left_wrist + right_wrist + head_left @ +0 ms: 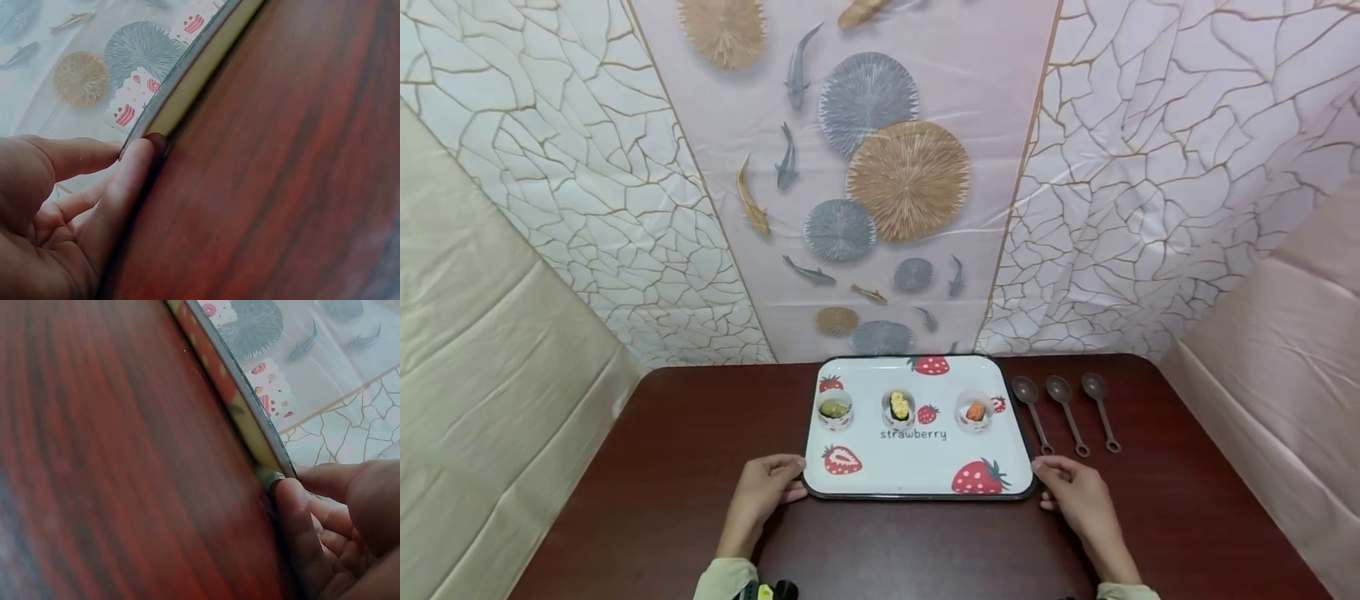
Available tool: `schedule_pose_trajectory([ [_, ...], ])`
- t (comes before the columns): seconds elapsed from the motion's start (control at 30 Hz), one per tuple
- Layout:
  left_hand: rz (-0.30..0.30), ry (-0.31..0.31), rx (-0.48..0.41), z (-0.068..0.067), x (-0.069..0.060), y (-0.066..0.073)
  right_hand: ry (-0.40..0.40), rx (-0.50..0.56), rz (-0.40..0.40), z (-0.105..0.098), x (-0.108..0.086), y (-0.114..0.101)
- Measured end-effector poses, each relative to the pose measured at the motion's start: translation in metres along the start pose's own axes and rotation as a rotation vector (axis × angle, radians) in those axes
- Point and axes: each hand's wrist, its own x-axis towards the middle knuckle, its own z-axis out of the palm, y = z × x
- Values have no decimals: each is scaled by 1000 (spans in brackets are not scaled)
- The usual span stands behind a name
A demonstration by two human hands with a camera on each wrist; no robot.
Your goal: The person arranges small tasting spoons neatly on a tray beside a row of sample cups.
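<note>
A white tray point(880, 467) with a dark rim and strawberry prints lies on the table, bearing three small paper cups: the left cup point(835, 421) with a greenish piece, the middle cup point(898, 421) with a yellow-topped piece, the right cup point(973, 423) with an orange piece. My left hand point(765, 493) pinches the tray's near left corner; in the left wrist view, thumb and finger of that hand point(75, 194) meet at the rim point(181, 81). At the near right corner my right hand point(1078, 498) pinches the rim, as the hand point(337, 519) does in the right wrist view.
Three grey-brown spoons point(1032, 412), point(1067, 412), point(1101, 411) lie side by side to the right of the tray on the dark red-brown table point(662, 467). Behind the table hangs a patterned cloth point(880, 275), with beige padded cloth point(497, 333) at the sides.
</note>
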Motion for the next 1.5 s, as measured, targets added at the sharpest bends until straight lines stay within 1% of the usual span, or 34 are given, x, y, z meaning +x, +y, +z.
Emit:
schedule_pose_trajectory([
  [0.13, 0, 0, -19, -1, 1, -5, -4, -19, 1, -1, -2, 1],
  [0.3, 15, -20, -39, 2, 3, -3, 1, -50, -1, -6, -2, 2],
  [0.4, 18, -18, -52, 0, 4, -2, -5, -55, -14, -5, 0, 0],
  [0.53, 9, -7, -54, -2, 4, -3, -7, -74, -10, -1, 1, -2],
  [0.7, 6, -19, -61, -3, 6, -2, 6, -126, -16, 0, 3, -6],
  [0.83, 7, -19, -60, -3, 6, -2, 0, -198, -28, -1, 4, -6],
  [0.93, 2, -18, -54, -3, 7, -1, -4, -247, -20, -2, 4, -5],
  [1.07, 12, -24, -47, -3, 7, 0, 15, -262, -32, -2, 3, -3],
  [1.13, 16, -23, -48, -2, 6, 1, 16, -250, -37, -2, 1, -2],
  [1.3, -5, -14, -50, -4, 3, 0, 9, -209, -27, 0, -1, -1],
  [1.4, 5, -14, -50, -3, 2, -2, 18, -129, -28, 0, -1, 0],
  [1.5, 7, -16, -50, -2, 1, -4, 12, -4, -8, -2, -2, -1],
])
